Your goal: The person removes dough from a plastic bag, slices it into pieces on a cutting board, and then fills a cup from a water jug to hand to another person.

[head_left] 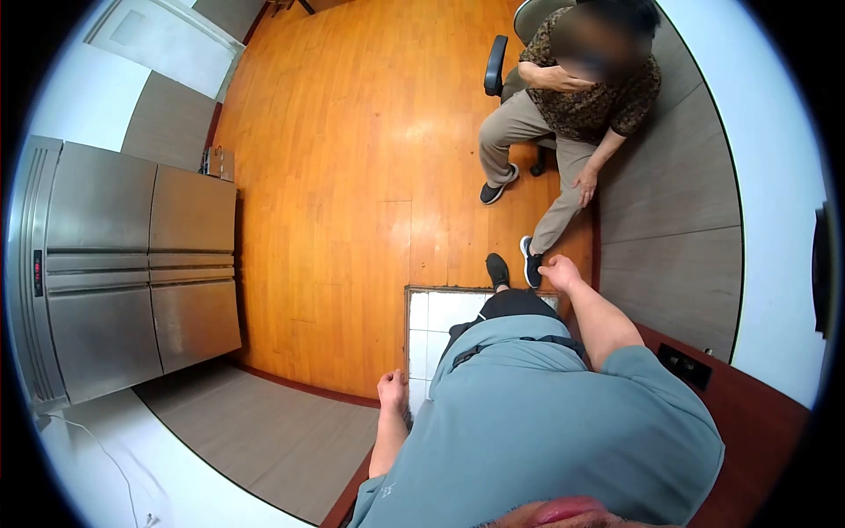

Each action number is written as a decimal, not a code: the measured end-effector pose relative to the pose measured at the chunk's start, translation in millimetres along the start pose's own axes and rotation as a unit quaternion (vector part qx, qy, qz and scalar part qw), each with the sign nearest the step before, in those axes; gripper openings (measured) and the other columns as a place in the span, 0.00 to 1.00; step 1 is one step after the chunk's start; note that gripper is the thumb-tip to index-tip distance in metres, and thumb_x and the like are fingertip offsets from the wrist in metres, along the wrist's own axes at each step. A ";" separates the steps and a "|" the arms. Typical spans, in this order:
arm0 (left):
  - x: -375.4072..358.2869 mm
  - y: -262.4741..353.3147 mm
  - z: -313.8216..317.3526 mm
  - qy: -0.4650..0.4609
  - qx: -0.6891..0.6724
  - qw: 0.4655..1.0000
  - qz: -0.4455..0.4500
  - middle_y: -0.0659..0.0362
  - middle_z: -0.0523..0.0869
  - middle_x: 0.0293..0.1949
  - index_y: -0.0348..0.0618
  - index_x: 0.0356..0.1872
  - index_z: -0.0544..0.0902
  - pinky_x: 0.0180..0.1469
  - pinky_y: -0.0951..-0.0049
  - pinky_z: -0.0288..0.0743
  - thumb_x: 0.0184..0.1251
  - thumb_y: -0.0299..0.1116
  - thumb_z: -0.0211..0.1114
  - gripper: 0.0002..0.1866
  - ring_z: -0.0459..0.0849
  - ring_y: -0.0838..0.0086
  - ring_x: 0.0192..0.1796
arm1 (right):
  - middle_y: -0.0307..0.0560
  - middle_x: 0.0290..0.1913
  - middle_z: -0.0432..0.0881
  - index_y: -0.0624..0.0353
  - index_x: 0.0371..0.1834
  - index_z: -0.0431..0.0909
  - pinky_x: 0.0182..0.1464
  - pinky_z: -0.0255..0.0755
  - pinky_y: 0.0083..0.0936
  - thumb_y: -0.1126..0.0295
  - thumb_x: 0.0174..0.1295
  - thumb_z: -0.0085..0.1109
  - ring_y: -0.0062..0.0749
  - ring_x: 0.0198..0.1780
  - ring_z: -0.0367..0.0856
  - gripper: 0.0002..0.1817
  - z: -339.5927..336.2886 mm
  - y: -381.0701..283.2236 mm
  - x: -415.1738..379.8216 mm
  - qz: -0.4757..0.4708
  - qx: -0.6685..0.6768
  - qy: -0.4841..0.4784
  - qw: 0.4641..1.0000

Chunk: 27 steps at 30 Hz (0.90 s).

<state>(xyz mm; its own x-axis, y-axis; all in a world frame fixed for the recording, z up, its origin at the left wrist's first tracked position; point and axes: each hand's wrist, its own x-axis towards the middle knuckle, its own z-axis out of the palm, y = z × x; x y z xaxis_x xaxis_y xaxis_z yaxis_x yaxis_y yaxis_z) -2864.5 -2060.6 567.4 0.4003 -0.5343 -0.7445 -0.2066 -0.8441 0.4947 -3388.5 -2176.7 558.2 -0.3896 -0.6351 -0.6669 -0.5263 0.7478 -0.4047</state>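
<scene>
My left hand hangs beside my body over the edge of the white-tiled patch, its fingers curled closed, with nothing visible in it. On the other side, my right hand is held forward near a seated person's dark shoe. Its fingers are drawn together, and no object shows in it. Between my arms is my blue-grey shirt, above dark shorts. One of my dark shoes shows on the wooden floor.
A person sits on an office chair at the upper right, one hand near the face, the other on a knee. A steel refrigerator stands at left. Beside my right arm is a grey panelled wall; a door is at upper left.
</scene>
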 end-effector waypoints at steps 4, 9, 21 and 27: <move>-11.8 14.9 7.6 -0.008 -0.024 1.000 0.006 0.59 0.83 0.29 0.32 0.36 0.81 0.36 0.75 0.74 0.71 0.37 0.63 0.14 0.79 0.76 0.31 | 0.61 0.54 0.83 0.65 0.52 0.80 0.60 0.73 0.35 0.55 0.52 0.70 0.49 0.57 0.81 0.29 -1.6 0.4 0.0 0.012 0.023 0.002 1.000; -26.0 28.5 13.5 -0.014 -0.056 0.998 0.003 0.61 0.80 0.27 0.33 0.34 0.80 0.32 0.75 0.70 0.71 0.35 0.62 0.13 0.75 0.78 0.28 | 0.62 0.54 0.83 0.65 0.53 0.80 0.60 0.73 0.35 0.55 0.52 0.70 0.50 0.57 0.81 0.29 0.1 15.4 -3.9 0.004 -0.011 0.002 1.000; -30.7 38.1 20.0 -0.028 -0.025 0.999 0.008 0.62 0.79 0.26 0.34 0.35 0.80 0.33 0.76 0.70 0.70 0.35 0.62 0.11 0.75 0.78 0.29 | 0.61 0.55 0.83 0.64 0.54 0.80 0.61 0.73 0.36 0.54 0.54 0.69 0.50 0.59 0.80 0.30 4.2 34.4 -2.8 0.016 -0.004 0.009 1.000; -28.6 44.8 21.4 -0.021 -0.027 0.999 0.007 0.62 0.79 0.27 0.34 0.35 0.80 0.33 0.75 0.70 0.70 0.35 0.62 0.12 0.75 0.77 0.29 | 0.60 0.53 0.83 0.64 0.52 0.80 0.60 0.73 0.36 0.53 0.53 0.69 0.49 0.57 0.81 0.28 5.9 32.3 -1.1 0.014 -0.007 0.009 1.000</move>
<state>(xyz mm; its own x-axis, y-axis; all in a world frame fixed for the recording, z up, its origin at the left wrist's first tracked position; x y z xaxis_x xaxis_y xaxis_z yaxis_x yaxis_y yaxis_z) -2904.4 -2084.0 601.3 0.3594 -0.5487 -0.7548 -0.1624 -0.8333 0.5284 -3400.6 -2150.8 542.2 -0.4172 -0.6179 -0.6664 -0.5259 0.7622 -0.3775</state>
